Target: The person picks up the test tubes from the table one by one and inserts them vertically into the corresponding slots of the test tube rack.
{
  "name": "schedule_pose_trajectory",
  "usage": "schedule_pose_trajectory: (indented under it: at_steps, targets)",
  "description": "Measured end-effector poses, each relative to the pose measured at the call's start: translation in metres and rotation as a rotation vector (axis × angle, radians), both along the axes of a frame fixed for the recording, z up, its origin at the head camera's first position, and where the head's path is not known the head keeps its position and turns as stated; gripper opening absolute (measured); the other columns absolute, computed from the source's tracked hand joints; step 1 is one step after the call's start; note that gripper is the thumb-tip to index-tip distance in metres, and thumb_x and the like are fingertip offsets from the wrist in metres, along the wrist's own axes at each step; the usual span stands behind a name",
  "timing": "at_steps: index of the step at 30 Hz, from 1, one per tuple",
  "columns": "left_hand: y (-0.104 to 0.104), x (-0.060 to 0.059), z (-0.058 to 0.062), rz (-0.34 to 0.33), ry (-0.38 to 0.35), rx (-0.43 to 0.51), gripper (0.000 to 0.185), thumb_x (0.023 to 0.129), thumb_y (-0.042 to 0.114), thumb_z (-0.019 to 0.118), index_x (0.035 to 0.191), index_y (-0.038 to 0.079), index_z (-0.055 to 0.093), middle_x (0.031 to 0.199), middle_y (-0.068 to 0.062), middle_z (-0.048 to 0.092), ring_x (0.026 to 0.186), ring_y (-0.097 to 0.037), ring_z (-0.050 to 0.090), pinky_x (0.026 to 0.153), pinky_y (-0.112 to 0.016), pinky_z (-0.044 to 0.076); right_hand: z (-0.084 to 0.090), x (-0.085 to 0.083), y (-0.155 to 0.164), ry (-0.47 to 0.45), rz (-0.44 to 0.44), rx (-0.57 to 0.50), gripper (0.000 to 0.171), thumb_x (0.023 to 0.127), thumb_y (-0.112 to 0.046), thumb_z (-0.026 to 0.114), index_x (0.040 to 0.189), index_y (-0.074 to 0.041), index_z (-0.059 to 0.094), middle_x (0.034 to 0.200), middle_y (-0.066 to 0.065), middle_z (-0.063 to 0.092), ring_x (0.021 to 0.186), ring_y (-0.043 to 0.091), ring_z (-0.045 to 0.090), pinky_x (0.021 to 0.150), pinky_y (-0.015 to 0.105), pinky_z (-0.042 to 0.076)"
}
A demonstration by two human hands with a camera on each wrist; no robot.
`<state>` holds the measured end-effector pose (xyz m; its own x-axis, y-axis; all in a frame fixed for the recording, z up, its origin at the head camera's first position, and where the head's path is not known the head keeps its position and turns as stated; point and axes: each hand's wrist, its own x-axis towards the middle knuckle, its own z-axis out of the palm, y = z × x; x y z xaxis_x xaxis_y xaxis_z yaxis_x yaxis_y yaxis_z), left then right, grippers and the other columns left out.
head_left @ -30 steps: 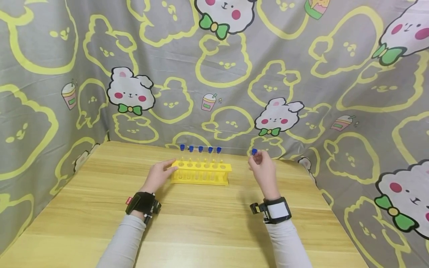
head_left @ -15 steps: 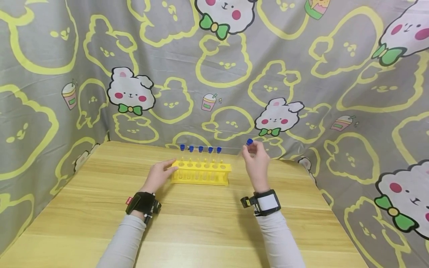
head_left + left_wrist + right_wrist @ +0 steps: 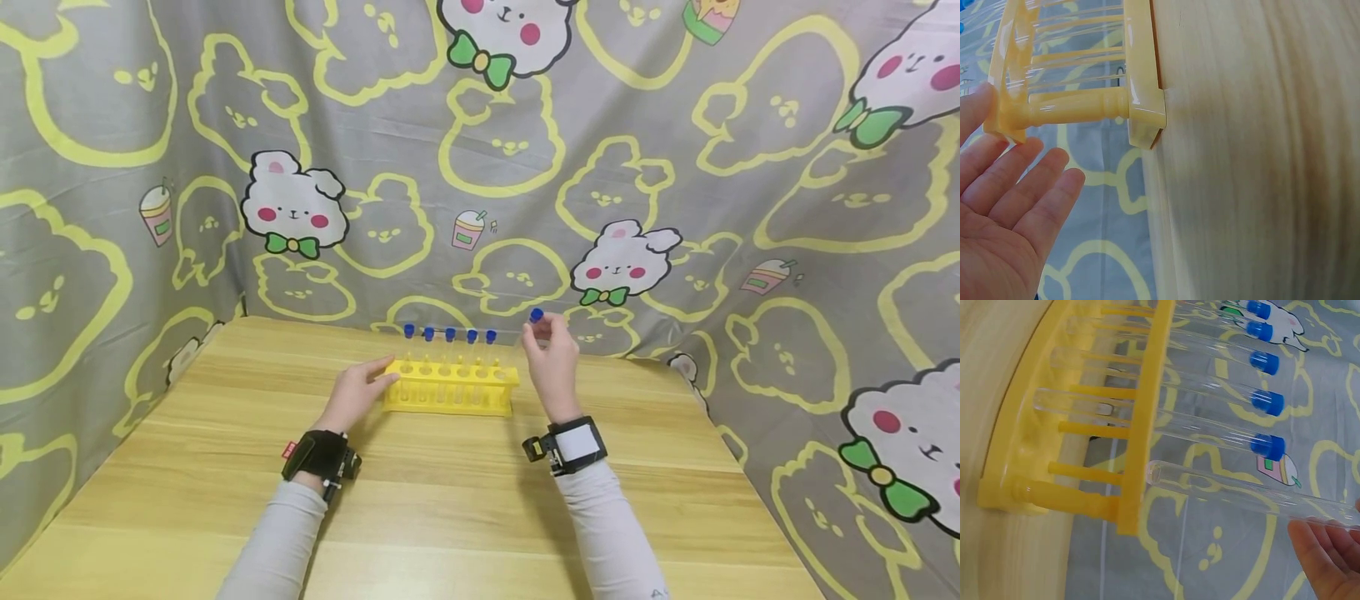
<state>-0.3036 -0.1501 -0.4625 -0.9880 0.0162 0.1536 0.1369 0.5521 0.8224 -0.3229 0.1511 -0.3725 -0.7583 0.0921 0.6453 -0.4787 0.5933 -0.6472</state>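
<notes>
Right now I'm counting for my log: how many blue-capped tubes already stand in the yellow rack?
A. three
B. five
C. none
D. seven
B: five blue caps line the yellow rack; a sixth tube is still in the right hand.

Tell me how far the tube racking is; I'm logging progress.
Done: five blue-capped tubes stand in the yellow rack. In hand: the right hand holds a sixth tube beside the rack's right end; the left hand steadies the left end. Left: seating that tube.

You have a wooden table (image 3: 450,500) with a yellow test tube rack (image 3: 450,392) standing on its far half.
</notes>
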Motion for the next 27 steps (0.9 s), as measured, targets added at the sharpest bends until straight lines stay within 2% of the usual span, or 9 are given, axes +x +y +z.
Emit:
schedule_pose_trajectory:
  at_steps: [15,27]
  targets:
    - [0.001,0.001,0.002,0.0,-0.012,0.005,0.052,0.095,0.035,0.062,0.141,0.013,0.051,0.142,-0.017,0.053,0.124,-0.039,0.057,0.104,-0.051,0.048,-0.031,-0.011,-0.011,-0.051,0.02,0.064,0.019,0.093,-0.012,0.063,0.105,0.002,0.057,0.094,0.017,0.069,0.086,0.029,0.069,0.072,0.039,0.061]
    - [0.0,0.002,0.003,0.0,-0.009,0.006,0.052,0.095,0.035,0.061,0.141,0.013,0.051,0.143,-0.017,0.053,0.125,-0.039,0.056,0.105,-0.051,0.048,-0.048,-0.016,-0.012,-0.085,0.022,0.082,0.018,0.092,-0.009,0.063,0.103,0.003,0.058,0.09,0.017,0.069,0.083,0.029,0.069,0.067,0.038,0.061]
